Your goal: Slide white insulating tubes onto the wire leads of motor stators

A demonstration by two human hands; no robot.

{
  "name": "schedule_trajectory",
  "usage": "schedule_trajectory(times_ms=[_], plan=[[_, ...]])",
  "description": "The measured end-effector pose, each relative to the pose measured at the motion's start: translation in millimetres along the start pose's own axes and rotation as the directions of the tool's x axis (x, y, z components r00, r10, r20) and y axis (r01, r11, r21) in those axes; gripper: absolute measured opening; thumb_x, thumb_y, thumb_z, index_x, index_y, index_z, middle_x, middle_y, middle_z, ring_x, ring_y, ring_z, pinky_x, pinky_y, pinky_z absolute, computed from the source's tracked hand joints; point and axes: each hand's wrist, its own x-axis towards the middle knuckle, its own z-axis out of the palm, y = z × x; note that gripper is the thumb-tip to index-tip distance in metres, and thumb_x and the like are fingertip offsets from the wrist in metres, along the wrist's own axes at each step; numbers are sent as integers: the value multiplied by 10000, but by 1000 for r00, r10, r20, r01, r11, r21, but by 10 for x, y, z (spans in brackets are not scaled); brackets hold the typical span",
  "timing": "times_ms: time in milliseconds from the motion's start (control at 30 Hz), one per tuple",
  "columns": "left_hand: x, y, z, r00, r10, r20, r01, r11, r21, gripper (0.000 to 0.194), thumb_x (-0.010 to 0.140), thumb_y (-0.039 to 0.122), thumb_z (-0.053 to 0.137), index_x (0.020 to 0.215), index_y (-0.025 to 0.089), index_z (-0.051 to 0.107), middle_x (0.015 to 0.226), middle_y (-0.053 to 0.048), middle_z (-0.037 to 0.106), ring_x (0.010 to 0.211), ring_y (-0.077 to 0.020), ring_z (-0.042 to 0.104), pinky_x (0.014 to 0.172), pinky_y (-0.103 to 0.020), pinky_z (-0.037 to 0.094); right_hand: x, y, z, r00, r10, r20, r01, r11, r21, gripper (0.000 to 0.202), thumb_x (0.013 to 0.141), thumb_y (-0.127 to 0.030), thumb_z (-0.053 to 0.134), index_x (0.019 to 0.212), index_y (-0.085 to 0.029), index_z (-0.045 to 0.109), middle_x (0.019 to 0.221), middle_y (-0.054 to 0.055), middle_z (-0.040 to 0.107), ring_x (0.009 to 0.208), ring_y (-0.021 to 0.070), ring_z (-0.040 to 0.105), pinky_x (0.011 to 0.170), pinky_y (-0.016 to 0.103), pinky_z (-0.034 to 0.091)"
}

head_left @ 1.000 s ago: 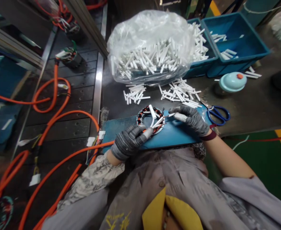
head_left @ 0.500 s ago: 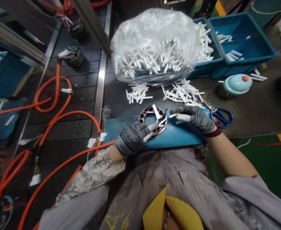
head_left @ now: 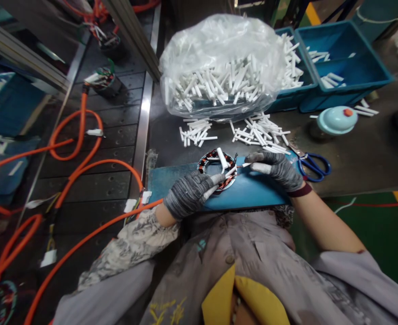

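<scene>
A ring-shaped motor stator (head_left: 203, 162) with dark and copper-coloured windings lies on a blue board (head_left: 253, 194). My left hand (head_left: 188, 192), in a grey glove with pale fingertips, is closed on the stator's near side. Its thumb and fingertips lie by a white sleeve (head_left: 231, 172) there. A thicker white sleeve (head_left: 222, 158) sticks up from the ring. My right hand (head_left: 278, 168), gloved alike, pinches a small white sleeve (head_left: 246, 165) just right of the stator. A thin reddish wire runs between that sleeve and the windings.
Loose white sleeves (head_left: 261, 131) are heaped beyond the board, below a clear bag (head_left: 219, 40) full of them. Blue bins (head_left: 351, 58) stand at the back right. Blue-handled scissors (head_left: 314, 167) and a pale blue domed container (head_left: 337, 120) sit right. Orange cables (head_left: 83, 198) loop across the left conveyor.
My right hand has edged slightly right with its small sleeve, and more reddish wire shows between it and the stator. My left hand stays in place on the stator.
</scene>
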Motion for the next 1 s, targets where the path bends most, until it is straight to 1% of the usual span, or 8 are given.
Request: schedule_trajectory(times_ms=[167,300,367,500,567,667,867,1000], plan=[[117,16,-33,993,-1,116,-4,999,43,413,1083,348,432,1418,253,655,945,-73,776,822,-202,720,786,-315,576,53,-174,100,949,-265,174,308,898,-314,446,923,-626,663,1129,-261,813,960,70,782,846,223,672,799,370,523],[268,-24,-67,994,-32,106,38,998,-56,409,1073,334,455,1408,236,669,1038,-75,796,919,-200,750,866,-309,581,73,-514,143,861,-285,421,508,460,-728,462,1065,-453,414,1147,-193,787,925,132,741,863,244,614,811,385,444],[332,-65,-66,994,-45,103,61,985,-162,411,1061,319,470,1408,226,670,1138,-68,792,995,-189,749,926,-295,572,89,-594,126,875,-176,450,483,381,-788,479,1065,-438,387,1093,-167,781,903,141,728,852,250,602,803,388,429],[388,-115,-53,988,-75,134,106,963,-248,422,1047,331,478,1406,227,675,1133,-61,799,993,-194,755,933,-307,578,153,-465,44,894,25,447,243,810,-533,571,1031,-619,396,949,-177,749,803,76,711,689,194,584,695,336,467],[389,-113,-53,988,-70,137,105,958,-268,427,1047,326,469,1409,227,673,1137,-59,799,1006,-196,755,944,-313,579,170,-372,13,898,35,440,125,936,-330,561,984,-684,476,1000,-190,740,871,63,740,727,195,628,700,325,505],[380,-105,-55,990,-61,131,96,954,-285,426,1052,326,460,1407,226,675,1194,-59,787,1050,-196,749,975,-316,576,176,-312,25,919,-64,389,204,921,-331,523,919,-684,608,1074,-206,750,993,67,765,881,223,676,805,337,527],[361,-104,-36,996,-44,73,63,957,-284,410,1053,304,470,1387,199,682,1187,-66,789,1067,-197,752,994,-325,580,210,-213,202,906,-33,423,245,854,-459,583,1030,-636,399,812,-219,743,646,8,644,599,155,530,664,315,482],[324,-16,-34,995,-94,34,99,963,-250,396,1048,312,495,1380,189,673,1188,-81,783,1071,-209,747,982,-341,580,284,-166,95,948,-70,309,226,833,-506,589,1034,-626,370,788,-228,726,704,23,679,642,176,576,700,339,504]])
